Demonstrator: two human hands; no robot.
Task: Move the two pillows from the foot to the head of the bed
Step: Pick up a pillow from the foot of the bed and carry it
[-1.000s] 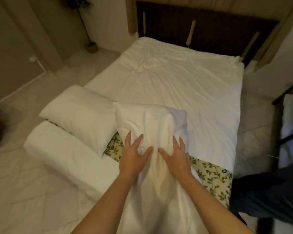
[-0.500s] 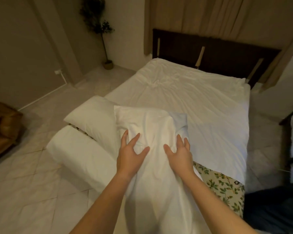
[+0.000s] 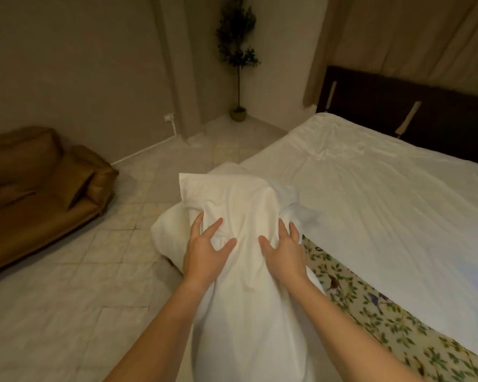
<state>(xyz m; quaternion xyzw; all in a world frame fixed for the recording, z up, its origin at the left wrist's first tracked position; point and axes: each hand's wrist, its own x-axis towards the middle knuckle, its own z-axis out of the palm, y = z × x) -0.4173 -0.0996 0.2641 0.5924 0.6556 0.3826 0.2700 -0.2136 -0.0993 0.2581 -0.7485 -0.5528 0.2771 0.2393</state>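
I hold a white pillow (image 3: 238, 205) upright in front of me, above the bed's foot corner. My left hand (image 3: 207, 249) grips its left side and my right hand (image 3: 283, 250) grips its right side, fingers pressed into the fabric. A second white pillow (image 3: 169, 230) lies behind and below it at the foot, mostly hidden; only its left edge shows. The bed (image 3: 384, 205), covered by a white sheet, stretches to the right toward the dark headboard (image 3: 431, 114).
A floral-patterned mattress strip (image 3: 370, 307) shows at the foot of the bed. A brown leather sofa (image 3: 39, 188) stands at the left on the tiled floor (image 3: 66, 299). A potted plant (image 3: 238, 64) stands in the far corner. Beige curtains (image 3: 411, 42) hang behind the headboard.
My view has swung left, so the bed now lies to the right and the sofa has come into view. The held pillow has risen and now covers most of the second pillow.
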